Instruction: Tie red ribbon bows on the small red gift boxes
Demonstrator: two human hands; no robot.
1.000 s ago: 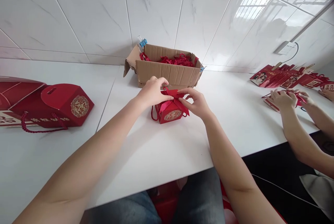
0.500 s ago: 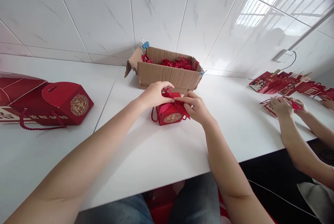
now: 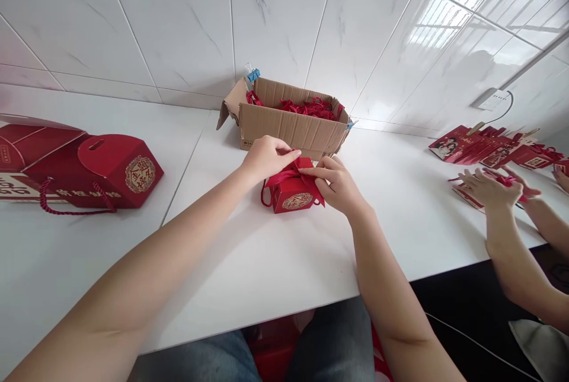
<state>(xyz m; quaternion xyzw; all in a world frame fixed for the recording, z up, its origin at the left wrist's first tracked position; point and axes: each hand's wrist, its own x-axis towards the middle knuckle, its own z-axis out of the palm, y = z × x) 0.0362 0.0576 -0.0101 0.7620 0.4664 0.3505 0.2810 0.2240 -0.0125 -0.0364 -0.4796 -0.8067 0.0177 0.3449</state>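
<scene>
A small red gift box [image 3: 292, 199] with a gold emblem on its end stands on the white table in front of me. Red ribbon [image 3: 284, 177] lies across its top, and a twisted cord handle hangs at its side. My left hand [image 3: 267, 159] is at the box's upper left, its fingertips pinched on the ribbon. From the right, my right hand [image 3: 334, 183] reaches over the box, fingers closed on the ribbon with the index finger stretched toward the middle. The part between its fingertips is partly hidden.
Behind the gift box stands an open cardboard box [image 3: 291, 127] of red ribbons, with blue binder clips. Larger red boxes [image 3: 120, 171] lie to the left. At right, a co-worker's hands [image 3: 491, 189] are over another red box, near several red boxes [image 3: 460, 145] and a power strip [image 3: 491, 98].
My left hand has shifted slightly, drawing the ribbon up and apart from my right fingers. The view has turned a little. The co-worker's fingers have spread.
</scene>
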